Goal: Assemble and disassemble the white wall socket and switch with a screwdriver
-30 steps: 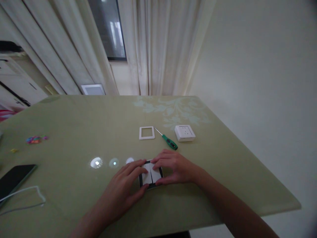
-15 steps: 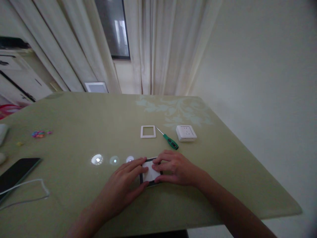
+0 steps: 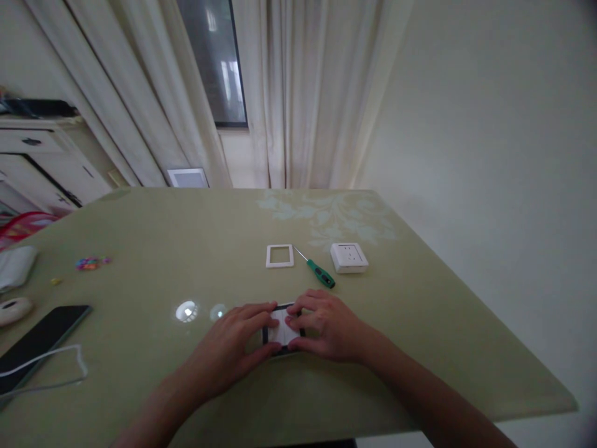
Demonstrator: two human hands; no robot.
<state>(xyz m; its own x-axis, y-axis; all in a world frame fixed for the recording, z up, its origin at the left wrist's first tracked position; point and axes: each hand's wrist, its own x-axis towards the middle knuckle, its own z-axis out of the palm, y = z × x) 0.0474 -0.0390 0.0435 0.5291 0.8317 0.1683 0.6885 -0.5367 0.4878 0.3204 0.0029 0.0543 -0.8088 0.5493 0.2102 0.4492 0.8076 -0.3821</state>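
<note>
A white wall switch (image 3: 282, 334) with a dark border lies near the front of the table, and a faint line runs down its face. My left hand (image 3: 242, 336) grips its left side, thumb at the near edge and fingers on the face and far edge. On the opposite side, my right hand (image 3: 324, 326) has its thumb and fingers pressed on the switch. Beyond the hands lie a white square frame (image 3: 280, 266), a green-handled screwdriver (image 3: 321, 273) and a white socket box (image 3: 349, 258). Fingers cover parts of the switch.
To the left are a dark phone (image 3: 41, 339), a white cable (image 3: 78, 361), small colourful pieces (image 3: 91, 263), a white pouch (image 3: 16, 267) and a round white object (image 3: 15, 310). A wall (image 3: 489, 155) stands along the right of the table (image 3: 186, 230).
The camera has tilted slightly, so the table things sit a little lower in view. Both hands stay on the switch, with small shifts of the right fingers.
</note>
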